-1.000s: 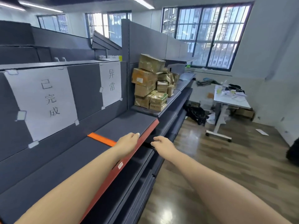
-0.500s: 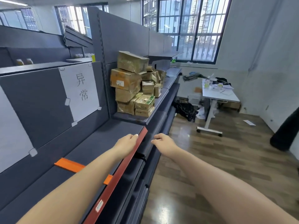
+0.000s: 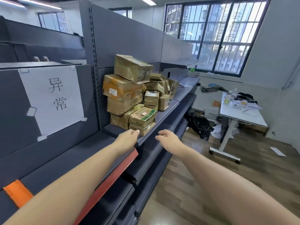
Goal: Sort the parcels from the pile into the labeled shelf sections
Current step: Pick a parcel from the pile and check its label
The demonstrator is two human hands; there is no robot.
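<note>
Both hands are stretched out toward the parcels and carry nothing: the left hand (image 3: 128, 137) hangs just above the front edge of the shelf (image 3: 168, 108), fingers loosely curled, right before the lowest box, and I cannot tell whether its fingertips touch that box. The right hand (image 3: 167, 137) floats beside it, out over the aisle, fingers relaxed and slightly bent.

The shelf unit runs along the person's left side as a long grey run of boards. On its back panel a white paper label (image 3: 52, 98) with two printed characters marks one section, whose board below it holds no parcels. Farther right, on a slightly higher board, the pile of parcels (image 3: 134, 95) stands stacked against the upright. The large box on top (image 3: 133, 68) sits tilted and overhangs the orange-banded box (image 3: 121, 88) under it. At the foot of the stack, nearest the hands, a box with a green stripe (image 3: 142, 116) rests on a flatter one. Smaller boxes crowd behind.

The risk, as I judge it, lies in the order of picking. The hands are nearest the bottom boxes, and pulling one from there could undercut the stack, so the tilted top box would slide off toward the aisle floor. The tape-wrapped surfaces look slick, so a one-handed grip may slip. Reading the small shipping sticker wrongly would also send a parcel to the wrong section.
</note>
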